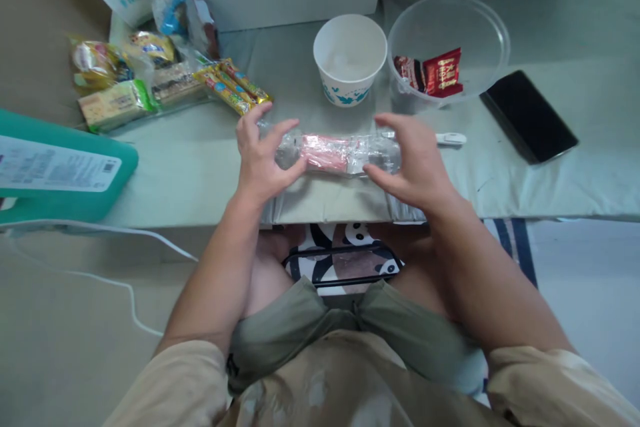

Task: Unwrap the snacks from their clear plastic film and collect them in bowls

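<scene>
A clear, crinkly plastic item with a pink middle, its kind unclear, lies crosswise on the cloth-covered table between my hands. My left hand is around its left end, fingers spread and thumb at the near edge. At the right end, my right hand has its thumb against the plastic and its index finger raised apart from it. Both hands are open, and neither is closed around the item. Yellow snack packets lie just beyond my left fingertips. Partly behind my right hand is a white slim object.
A white paper cup and a clear round tub holding red packets stand farther back. To the right lies a black phone. Wrapped snacks are piled at left, near a teal container and a white cable.
</scene>
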Demonstrator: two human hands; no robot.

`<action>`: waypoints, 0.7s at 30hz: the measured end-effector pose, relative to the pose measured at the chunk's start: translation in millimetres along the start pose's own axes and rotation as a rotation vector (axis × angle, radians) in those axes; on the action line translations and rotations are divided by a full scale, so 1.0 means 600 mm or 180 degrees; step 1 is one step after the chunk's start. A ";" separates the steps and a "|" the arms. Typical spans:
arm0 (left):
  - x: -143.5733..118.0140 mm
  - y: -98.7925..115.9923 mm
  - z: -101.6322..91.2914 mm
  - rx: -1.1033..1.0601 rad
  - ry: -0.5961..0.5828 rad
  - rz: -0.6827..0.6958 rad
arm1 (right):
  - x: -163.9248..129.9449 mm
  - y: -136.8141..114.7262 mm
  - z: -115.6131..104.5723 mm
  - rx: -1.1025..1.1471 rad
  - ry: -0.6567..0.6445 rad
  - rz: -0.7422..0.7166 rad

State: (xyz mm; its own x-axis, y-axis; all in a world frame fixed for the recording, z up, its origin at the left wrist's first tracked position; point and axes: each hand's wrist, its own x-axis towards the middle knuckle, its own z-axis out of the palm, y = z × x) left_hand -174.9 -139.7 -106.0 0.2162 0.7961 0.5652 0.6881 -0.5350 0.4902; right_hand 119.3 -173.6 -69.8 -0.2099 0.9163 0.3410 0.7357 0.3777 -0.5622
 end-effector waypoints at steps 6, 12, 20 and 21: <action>-0.002 0.015 -0.015 0.0097 0.0004 0.0165 | -0.010 -0.022 0.007 -0.0307 -0.0108 -0.0146; -0.013 0.062 -0.033 -0.0115 0.0077 -0.0223 | -0.012 -0.031 -0.009 -0.0343 0.0898 0.0130; 0.002 0.076 -0.023 -0.0507 0.0188 -0.0995 | -0.021 -0.073 0.032 0.0157 -0.0087 -0.0782; 0.006 0.079 -0.022 -0.0574 0.0174 -0.0960 | -0.015 -0.077 0.041 0.0225 -0.0241 -0.0850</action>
State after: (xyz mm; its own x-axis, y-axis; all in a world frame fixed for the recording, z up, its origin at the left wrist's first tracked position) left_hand -150.9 -165.8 -71.8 -0.0189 0.9121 0.4095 0.5810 -0.3234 0.7469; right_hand 71.2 -196.1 -65.3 -0.4396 0.7895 0.4283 0.6017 0.6129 -0.5122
